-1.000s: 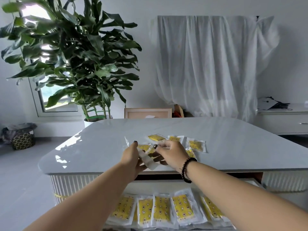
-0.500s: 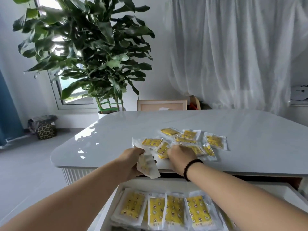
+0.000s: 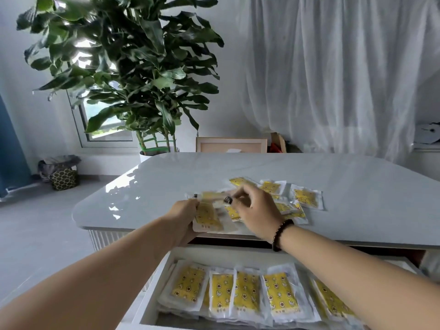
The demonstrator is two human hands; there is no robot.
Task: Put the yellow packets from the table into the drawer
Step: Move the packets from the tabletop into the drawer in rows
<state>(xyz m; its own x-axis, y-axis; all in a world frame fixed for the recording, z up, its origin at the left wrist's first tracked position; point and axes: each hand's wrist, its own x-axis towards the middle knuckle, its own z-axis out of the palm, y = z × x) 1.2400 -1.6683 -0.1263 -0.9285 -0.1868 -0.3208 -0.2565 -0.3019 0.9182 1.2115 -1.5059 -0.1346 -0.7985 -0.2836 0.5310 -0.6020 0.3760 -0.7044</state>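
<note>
We take the table [image 3: 333,186] as the reference. It has a glossy pale top with rounded corners. Below its near edge, the drawer [image 3: 152,306] stands pulled out; it contains a row of yellow packets [image 3: 245,294], laid flat side by side over further layers. On the table top near that edge, a loose group of packets [image 3: 306,197] remains, overlapping one another.

At the table's near edge, our left hand [image 3: 183,217] is closed on a held packet [image 3: 209,216], which lies tilted over the edge. Our right hand [image 3: 256,210], with a bead bracelet [image 3: 281,234] on the wrist, is above the group; its fingers pinch a blurred packet [image 3: 212,195] lifted off the top.

Compared with half a second ago, the right hand has risen from the pile, and the left hand's packet lies flatter.
</note>
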